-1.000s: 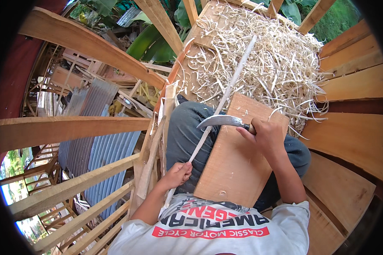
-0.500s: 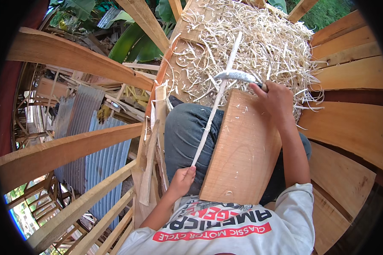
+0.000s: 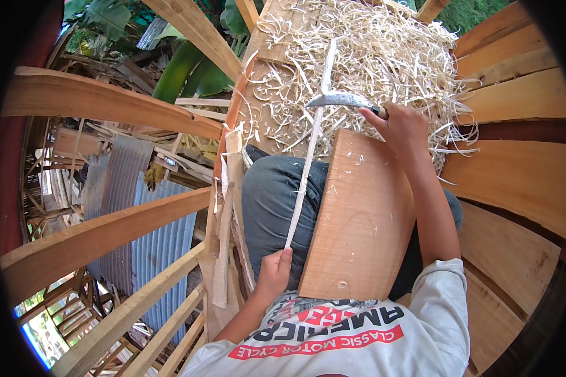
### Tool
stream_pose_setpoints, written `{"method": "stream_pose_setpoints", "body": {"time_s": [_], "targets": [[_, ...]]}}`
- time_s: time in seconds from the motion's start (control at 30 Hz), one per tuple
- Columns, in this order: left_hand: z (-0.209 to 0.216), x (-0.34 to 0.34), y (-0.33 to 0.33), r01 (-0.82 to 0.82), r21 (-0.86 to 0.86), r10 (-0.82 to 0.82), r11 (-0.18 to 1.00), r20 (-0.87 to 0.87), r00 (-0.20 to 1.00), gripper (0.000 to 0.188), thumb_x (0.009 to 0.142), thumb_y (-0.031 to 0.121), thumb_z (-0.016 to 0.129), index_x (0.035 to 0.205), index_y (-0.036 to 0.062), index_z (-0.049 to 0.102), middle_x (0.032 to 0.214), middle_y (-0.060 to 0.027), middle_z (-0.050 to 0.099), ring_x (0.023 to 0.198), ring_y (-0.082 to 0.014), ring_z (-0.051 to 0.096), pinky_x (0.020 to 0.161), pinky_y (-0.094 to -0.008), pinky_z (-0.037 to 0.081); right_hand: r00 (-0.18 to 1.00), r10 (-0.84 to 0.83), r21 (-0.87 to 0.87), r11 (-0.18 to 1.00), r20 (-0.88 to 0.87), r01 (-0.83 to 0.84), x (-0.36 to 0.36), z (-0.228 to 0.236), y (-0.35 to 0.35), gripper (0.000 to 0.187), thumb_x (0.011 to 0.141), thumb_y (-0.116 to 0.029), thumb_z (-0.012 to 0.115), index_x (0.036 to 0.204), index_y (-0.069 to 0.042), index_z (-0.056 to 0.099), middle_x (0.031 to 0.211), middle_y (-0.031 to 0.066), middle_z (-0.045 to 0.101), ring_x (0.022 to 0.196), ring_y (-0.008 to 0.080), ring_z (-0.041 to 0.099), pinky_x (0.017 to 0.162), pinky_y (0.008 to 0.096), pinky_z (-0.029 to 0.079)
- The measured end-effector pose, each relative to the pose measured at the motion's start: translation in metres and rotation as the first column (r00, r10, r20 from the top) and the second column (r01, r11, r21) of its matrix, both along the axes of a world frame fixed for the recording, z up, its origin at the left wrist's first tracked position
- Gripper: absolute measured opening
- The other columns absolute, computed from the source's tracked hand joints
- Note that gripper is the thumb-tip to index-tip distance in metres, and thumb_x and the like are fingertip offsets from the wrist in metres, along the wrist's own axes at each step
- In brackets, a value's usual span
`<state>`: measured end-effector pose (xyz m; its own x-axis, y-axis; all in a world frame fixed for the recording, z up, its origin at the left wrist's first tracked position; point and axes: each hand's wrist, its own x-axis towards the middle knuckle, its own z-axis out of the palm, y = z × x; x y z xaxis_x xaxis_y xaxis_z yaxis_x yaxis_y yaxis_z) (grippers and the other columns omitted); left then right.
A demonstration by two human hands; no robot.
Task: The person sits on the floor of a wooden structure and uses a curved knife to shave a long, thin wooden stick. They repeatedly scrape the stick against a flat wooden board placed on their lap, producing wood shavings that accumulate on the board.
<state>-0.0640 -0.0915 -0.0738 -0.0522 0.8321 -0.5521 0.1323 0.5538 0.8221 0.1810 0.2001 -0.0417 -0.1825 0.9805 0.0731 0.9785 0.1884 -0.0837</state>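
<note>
My left hand (image 3: 275, 271) is closed round the near end of a long, pale, thin wooden stick (image 3: 304, 182). The stick slants up and away over my left knee, its far end above the heap of shavings. In my right hand (image 3: 407, 130) is the dark handle of a curved knife (image 3: 343, 99). Its grey blade points left and lies across the stick, toward the far end. A broad wooden board (image 3: 360, 220) rests on my lap, to the right of the stick and below the knife.
Curly wood shavings (image 3: 383, 56) cover the plank floor ahead. Wooden slats (image 3: 516, 182) wall in the right side. Rails (image 3: 107, 220) stand on the left, with corrugated metal sheets (image 3: 160, 232) lower down beyond them. Narrow offcuts (image 3: 223, 245) lean beside my left knee.
The stick has shifted slightly left and stands a little steeper. The knife has moved a little up and left with my right hand. Both hands keep their hold.
</note>
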Motion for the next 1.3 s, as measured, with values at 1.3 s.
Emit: {"method": "stream_pose_setpoints", "body": {"time_s": [1.3], "targets": [[0.006, 0.012, 0.006, -0.006, -0.012, 0.004, 1.000, -0.176, 0.984, 0.045, 0.098, 0.027, 0.046, 0.063, -0.0012, 0.041, 0.051, -0.0035, 0.031, 0.052, -0.0080, 0.031, 0.045, -0.0307, 0.028, 0.998, -0.065, 0.027, 0.997, -0.017, 0.066, 0.020, -0.032, 0.064, 0.079, 0.077, -0.080, 0.038, 0.048, -0.008, 0.053, 0.040, 0.0036, 0.046, 0.037, 0.0148, 0.049, 0.040, 0.0278, 0.043]]}}
